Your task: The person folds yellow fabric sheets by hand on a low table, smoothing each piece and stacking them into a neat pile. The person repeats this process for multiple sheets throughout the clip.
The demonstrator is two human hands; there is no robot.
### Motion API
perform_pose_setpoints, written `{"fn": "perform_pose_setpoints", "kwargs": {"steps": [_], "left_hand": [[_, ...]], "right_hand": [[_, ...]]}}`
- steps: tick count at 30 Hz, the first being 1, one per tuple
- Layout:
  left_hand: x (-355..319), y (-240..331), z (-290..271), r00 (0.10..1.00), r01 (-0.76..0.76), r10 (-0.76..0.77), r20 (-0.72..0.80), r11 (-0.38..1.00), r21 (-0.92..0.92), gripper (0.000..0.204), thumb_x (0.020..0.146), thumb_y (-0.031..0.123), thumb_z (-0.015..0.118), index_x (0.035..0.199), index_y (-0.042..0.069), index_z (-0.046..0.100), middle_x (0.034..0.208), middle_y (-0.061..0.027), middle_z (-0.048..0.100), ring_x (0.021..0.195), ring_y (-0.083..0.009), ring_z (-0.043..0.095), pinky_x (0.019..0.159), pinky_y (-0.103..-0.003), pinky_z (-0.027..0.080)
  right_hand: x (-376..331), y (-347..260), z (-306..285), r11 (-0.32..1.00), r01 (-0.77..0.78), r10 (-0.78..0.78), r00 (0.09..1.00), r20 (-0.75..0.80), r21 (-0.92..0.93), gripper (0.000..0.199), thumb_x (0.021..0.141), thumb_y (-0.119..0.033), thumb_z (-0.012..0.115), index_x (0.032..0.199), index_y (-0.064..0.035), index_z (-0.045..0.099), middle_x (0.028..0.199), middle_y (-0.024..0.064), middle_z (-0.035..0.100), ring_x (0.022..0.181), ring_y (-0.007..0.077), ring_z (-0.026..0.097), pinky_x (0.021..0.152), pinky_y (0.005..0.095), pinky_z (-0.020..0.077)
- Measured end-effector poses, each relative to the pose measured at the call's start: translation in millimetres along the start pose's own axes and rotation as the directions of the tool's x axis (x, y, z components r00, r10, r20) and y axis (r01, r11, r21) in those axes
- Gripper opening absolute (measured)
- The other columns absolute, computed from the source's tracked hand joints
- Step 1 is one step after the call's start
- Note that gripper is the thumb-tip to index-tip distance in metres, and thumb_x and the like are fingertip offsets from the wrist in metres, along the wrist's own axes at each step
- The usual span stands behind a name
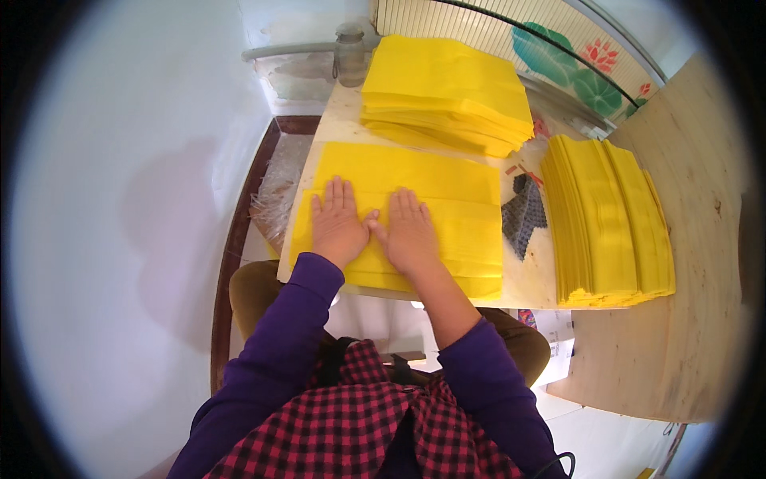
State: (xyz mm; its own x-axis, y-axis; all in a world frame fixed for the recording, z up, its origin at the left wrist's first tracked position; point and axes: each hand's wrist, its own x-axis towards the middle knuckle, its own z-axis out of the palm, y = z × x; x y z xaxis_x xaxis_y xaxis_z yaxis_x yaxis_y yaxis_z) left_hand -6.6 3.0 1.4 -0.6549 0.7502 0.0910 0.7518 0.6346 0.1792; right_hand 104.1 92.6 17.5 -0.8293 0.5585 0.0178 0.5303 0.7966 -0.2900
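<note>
A yellow fabric sheet (467,239) lies on the wooden table in front of me, with a fold or edge running across it. My left hand (338,223) rests palm down on its left part, fingers stretched out toward the far side. Beside it my right hand (409,233) also lies flat on the yellow fabric, fingers extended. The two thumbs nearly meet between the hands. Neither hand grips anything. Whatever lies under the palms is hidden.
Behind the sheet sits a thick stack of yellow fabric (447,80); another stack (598,215) stands at the right edge. Between them lies a dark patterned cloth (524,217). A clear bottle (349,56) stands at the far left corner. A white wall (136,239) is on the left.
</note>
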Motion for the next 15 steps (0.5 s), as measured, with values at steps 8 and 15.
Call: {"fn": "perform_pose_setpoints", "kwargs": {"steps": [8, 15], "left_hand": [[0.2, 2.6, -1.5, 1.0, 0.001, -0.001, -0.01, 1.0, 0.02, 0.078, 0.092, 0.053, 0.04, 0.144, -0.004, 0.025, 0.153, -0.0196, 0.021, 0.143, -0.0283, 0.017, 0.115, -0.047, 0.009], [0.9, 0.5, 3.3, 0.998, -0.016, 0.016, -0.054, 1.0, -0.004, 0.079, 0.092, 0.053, 0.04, 0.144, -0.005, 0.026, 0.152, -0.0207, 0.021, 0.143, -0.0286, 0.017, 0.115, -0.046, 0.009]], "right_hand": [[-30.6, 71.7, -18.1, 0.952, -0.236, 0.227, 0.971, -0.068, -0.194, 0.075, 0.095, -0.052, 0.037, 0.144, 0.0036, 0.026, 0.152, 0.019, 0.024, 0.142, 0.0299, 0.018, 0.115, 0.0434, 0.0127], [-40.8, 107.6, -27.3, 0.913, -0.369, 0.352, 0.928, -0.121, -0.175, 0.079, 0.094, -0.056, 0.035, 0.143, 0.0052, 0.025, 0.151, 0.0189, 0.025, 0.142, 0.0282, 0.019, 0.115, 0.0437, 0.0144]]}}
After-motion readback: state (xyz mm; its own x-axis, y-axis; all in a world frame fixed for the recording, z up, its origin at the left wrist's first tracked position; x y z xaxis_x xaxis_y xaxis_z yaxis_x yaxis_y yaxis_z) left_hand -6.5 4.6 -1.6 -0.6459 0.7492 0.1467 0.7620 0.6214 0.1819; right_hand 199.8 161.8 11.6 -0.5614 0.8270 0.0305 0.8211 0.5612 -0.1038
